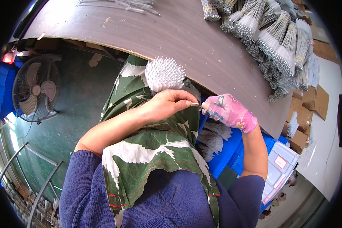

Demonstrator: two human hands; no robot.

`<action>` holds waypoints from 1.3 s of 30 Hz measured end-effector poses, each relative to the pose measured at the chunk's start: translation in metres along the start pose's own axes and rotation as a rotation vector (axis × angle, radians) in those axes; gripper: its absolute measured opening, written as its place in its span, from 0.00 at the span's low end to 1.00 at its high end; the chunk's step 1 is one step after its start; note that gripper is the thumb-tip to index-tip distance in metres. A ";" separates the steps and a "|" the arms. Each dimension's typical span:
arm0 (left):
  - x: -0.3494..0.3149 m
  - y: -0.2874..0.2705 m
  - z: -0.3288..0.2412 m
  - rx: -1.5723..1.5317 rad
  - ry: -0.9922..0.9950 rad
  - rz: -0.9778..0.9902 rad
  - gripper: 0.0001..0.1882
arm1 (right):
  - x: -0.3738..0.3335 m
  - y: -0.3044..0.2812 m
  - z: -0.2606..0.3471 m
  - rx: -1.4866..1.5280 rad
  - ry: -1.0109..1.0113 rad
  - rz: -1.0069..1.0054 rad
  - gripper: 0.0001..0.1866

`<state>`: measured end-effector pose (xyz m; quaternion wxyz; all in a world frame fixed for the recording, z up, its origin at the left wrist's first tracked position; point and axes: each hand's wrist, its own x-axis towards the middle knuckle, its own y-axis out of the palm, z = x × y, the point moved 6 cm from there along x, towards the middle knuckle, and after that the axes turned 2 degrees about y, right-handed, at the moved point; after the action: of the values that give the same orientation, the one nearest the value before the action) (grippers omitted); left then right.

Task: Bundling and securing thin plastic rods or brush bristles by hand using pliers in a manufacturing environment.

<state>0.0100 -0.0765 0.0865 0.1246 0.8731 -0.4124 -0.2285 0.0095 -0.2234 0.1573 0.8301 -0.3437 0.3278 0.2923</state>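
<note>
My left hand (167,103) is bare and closed in a pinch, with thumb and forefinger on a small thin metal piece (195,105). My right hand (230,112) wears a pink flowered glove. Its fingertips pinch the other end of the same piece, so the two hands almost meet over my lap. Most of the piece is hidden by fingers, and its exact kind is too small to tell. Just beyond my left hand, a dense bundle of white-tipped wire brushes (165,74) rests on my camouflage apron (140,152), tips facing up.
A brown table (171,38) curves across the front. Heaped bundles of wire brushes (277,45) lie at its far right, loose wires (135,5) at the far left. Below my right hand is a blue bin (224,161) holding white brushes (214,138). A fan (36,89) stands left.
</note>
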 end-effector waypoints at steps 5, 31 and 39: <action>0.001 -0.003 0.005 0.090 0.089 -0.072 0.10 | 0.000 0.003 -0.006 0.106 0.014 -0.053 0.18; 0.000 -0.003 0.004 0.221 0.132 -0.157 0.11 | -0.002 0.003 -0.001 0.068 0.063 -0.125 0.17; 0.000 -0.002 0.002 0.252 0.135 -0.171 0.11 | -0.003 -0.001 0.003 -0.028 0.006 -0.160 0.17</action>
<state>0.0105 -0.0752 0.0836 0.0214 0.9271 -0.3525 -0.1256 0.0092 -0.2225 0.1609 0.8450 -0.3810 0.2976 0.2284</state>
